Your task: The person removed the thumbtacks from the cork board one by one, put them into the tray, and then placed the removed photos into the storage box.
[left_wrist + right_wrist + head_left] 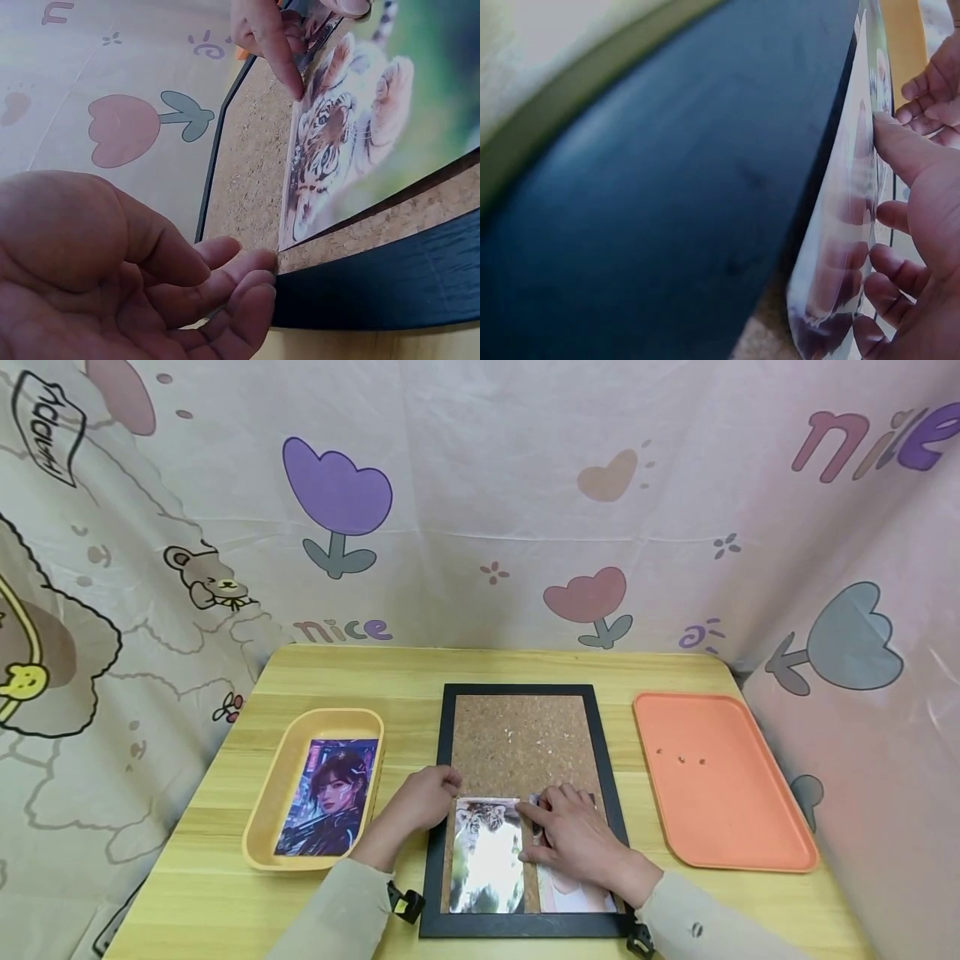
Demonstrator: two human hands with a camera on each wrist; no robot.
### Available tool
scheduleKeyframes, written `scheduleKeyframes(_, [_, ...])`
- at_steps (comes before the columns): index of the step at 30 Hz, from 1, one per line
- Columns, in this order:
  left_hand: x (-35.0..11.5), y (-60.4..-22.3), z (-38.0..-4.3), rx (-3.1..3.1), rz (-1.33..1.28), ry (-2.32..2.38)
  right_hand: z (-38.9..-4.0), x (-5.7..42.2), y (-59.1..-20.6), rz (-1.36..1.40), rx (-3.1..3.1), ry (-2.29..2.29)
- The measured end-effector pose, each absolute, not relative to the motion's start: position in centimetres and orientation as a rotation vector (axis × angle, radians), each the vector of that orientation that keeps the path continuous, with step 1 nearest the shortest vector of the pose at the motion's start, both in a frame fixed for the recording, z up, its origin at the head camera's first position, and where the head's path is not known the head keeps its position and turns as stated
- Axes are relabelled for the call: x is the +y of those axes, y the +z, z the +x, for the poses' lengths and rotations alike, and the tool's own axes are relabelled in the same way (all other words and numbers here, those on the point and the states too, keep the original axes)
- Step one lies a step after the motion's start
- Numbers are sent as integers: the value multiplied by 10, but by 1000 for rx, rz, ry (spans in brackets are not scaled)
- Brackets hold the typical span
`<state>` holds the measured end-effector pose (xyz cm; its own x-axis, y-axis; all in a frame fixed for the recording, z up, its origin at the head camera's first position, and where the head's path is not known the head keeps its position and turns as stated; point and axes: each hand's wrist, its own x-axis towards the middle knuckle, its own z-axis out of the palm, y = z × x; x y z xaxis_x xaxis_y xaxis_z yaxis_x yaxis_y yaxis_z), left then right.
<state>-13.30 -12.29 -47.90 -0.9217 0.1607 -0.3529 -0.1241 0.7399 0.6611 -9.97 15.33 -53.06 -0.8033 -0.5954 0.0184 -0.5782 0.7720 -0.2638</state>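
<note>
A glossy tiger photo (486, 868) lies on the lower left of a black-framed cork board (522, 739). To its right a second card (572, 896) lies partly covered by my right hand (581, 839). That hand is spread flat over the card, its index finger and thumb reaching the tiger photo's right edge. My left hand (425, 797) is at the board's left frame, with loosely bent fingers near the photo's upper left corner. In the left wrist view, its fingertips (259, 262) touch the frame near that corner and pinch nothing visible.
On the left stands a yellow tray (258, 839) with a neon-coloured portrait card (330, 797) in it. An orange tray (738, 793) at right carries several tiny pieces (682, 760). A printed curtain (480, 527) hangs behind the wooden table (360, 672).
</note>
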Motion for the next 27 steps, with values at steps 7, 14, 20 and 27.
scheduleKeyframes(7, [-121,-479,-133,2474,28,1070,-99,154,-532,-957,2899,-403])
scheduleKeyframes(14, [-120,-474,-133,2553,15,1008,-100,155,-532,-965,2895,-398])
scheduleKeyframes(20, [-119,-473,-135,2533,46,972,-100,154,-531,-948,2888,-422])
scheduleKeyframes(27, [-119,-476,-134,2395,1,1144,-100,154,-532,-961,2896,-416])
